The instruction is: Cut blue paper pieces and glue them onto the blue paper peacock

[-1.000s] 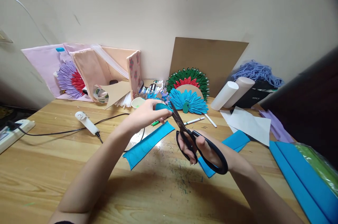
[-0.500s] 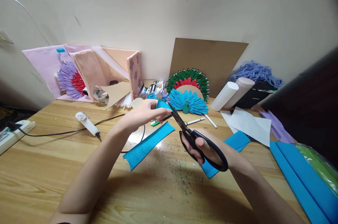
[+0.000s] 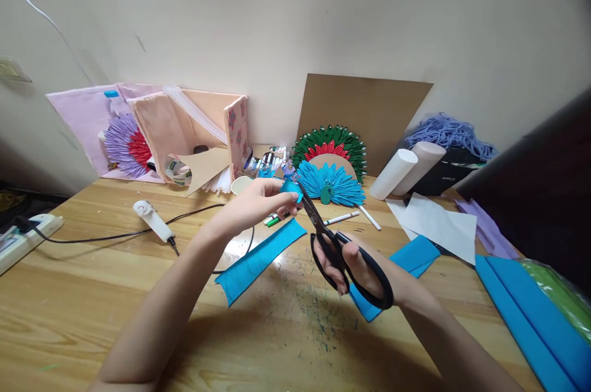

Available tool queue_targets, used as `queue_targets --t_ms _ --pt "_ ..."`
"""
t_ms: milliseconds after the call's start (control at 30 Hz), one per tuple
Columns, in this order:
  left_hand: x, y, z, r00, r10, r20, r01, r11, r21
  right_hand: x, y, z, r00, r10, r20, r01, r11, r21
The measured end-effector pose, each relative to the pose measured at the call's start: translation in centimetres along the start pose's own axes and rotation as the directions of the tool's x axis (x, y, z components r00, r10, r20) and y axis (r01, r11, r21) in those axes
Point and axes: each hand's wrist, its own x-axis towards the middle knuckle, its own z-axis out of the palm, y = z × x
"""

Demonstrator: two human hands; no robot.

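One small blue piece (image 3: 292,189) is pinched by the fingers of your left hand (image 3: 256,202) above the table (image 3: 258,349), nearer the far edge, apparently to bare its side to the scissors (image 3: 319,221), whose looped handles your right hand (image 3: 362,264) grasps, probably for control.

Metal-bladed scissors (image 3: 329,235), glossy wooden table (image 3: 92,300).

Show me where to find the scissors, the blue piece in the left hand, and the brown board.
Scissors (image 3: 314,218): head view, on the metal where the blades cross.
Blue piece (image 3: 290,186): head view, on its uncovered upper part.
Brown board (image 3: 364,107): head view, on its upper middle.
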Motion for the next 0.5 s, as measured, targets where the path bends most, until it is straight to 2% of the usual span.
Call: queue_targets --t_ms 200,500 --pt "0.02 0.10 -0.06 1.000 0.011 0.026 -0.010 1.000 -0.024 0.10 0.95 -0.19 0.999 -0.040 0.021 0.040 0.999 0.018" --pt "-0.08 0.27 0.02 1.000 0.008 0.024 -0.008 1.000 0.019 0.06 0.43 0.39 0.999 -0.037 -0.014 0.037 0.999 0.003"
